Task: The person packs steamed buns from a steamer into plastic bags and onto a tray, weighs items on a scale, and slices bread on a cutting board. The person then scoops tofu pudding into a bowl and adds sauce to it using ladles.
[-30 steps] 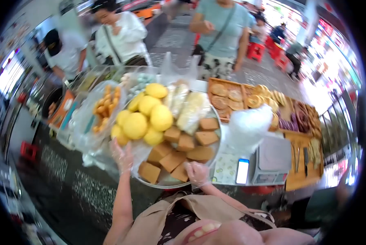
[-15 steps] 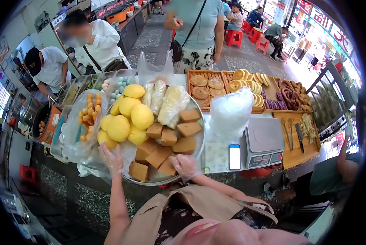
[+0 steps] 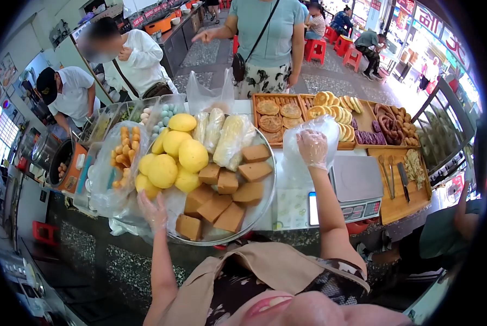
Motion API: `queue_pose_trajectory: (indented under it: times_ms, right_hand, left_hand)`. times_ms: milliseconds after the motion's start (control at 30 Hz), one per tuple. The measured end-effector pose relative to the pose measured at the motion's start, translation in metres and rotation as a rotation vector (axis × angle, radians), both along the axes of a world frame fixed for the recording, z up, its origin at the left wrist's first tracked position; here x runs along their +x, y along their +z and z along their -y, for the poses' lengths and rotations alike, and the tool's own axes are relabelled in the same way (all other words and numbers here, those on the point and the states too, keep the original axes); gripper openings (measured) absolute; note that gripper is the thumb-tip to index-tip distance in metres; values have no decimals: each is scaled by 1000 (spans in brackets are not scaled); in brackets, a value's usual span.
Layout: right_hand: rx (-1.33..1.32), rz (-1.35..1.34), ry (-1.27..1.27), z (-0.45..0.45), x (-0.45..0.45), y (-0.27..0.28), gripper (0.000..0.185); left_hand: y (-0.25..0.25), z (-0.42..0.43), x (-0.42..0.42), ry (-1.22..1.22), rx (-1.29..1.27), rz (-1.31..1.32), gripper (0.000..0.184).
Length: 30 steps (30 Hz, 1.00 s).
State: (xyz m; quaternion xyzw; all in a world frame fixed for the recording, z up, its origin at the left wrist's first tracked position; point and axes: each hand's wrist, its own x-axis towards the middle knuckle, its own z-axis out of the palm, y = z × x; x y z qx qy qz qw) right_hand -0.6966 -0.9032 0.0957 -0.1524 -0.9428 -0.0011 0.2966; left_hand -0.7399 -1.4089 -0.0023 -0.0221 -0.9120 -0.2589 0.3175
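Observation:
My left hand (image 3: 154, 211), in a clear plastic glove, has its fingers spread by the left rim of a big round metal tray (image 3: 254, 221), just below the yellow buns (image 3: 162, 172). Brown cake blocks (image 3: 213, 207) and plastic-wrapped rolls (image 3: 228, 142) share that tray. Farther right, my gloved right hand (image 3: 312, 146) is closed on the clear plastic bags (image 3: 294, 157) at the middle of the counter. Its fingers are curled, and their tips are partly hidden.
A digital scale (image 3: 357, 185) and a phone (image 3: 312, 208) lie right of the tray. Wooden trays (image 3: 278, 144) hold flatbreads and other snacks; a knife (image 3: 403, 182) rests on a board (image 3: 387, 209). A customer (image 3: 268, 38) stands across the counter, and two other people are at the left.
My right hand has left the brown cake blocks and reached forward and right onto the plastic bags. My left hand stays by the tray. The customer's arm now stretches out, pointing left.

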Motion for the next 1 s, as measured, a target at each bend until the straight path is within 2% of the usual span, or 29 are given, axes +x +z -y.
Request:
queue_pose_trajectory:
  times_ms: [67, 167, 500, 567, 667, 1000]
  right_hand:
    - [6, -161, 8, 3, 2, -2, 19]
    - [-25, -222, 51, 4, 1, -1, 18]
    - [-43, -228, 61, 5, 5, -1, 15]
    - [-24, -346, 141, 9, 10, -1, 11]
    - [-33, -373, 148, 14, 16, 1, 8]
    - [-31, -361, 157, 9, 22, 2, 8]
  left_hand:
    - [0, 1, 0, 5, -36, -8, 54]
    - [-3, 3, -2, 5, -64, -29, 54]
    - [3, -2, -1, 10, 34, 13, 51]
    - [-1, 3, -1, 7, -10, 13, 49]
    - [-1, 2, -1, 13, -11, 13, 49]
    - [0, 3, 0, -2, -22, 0, 50]
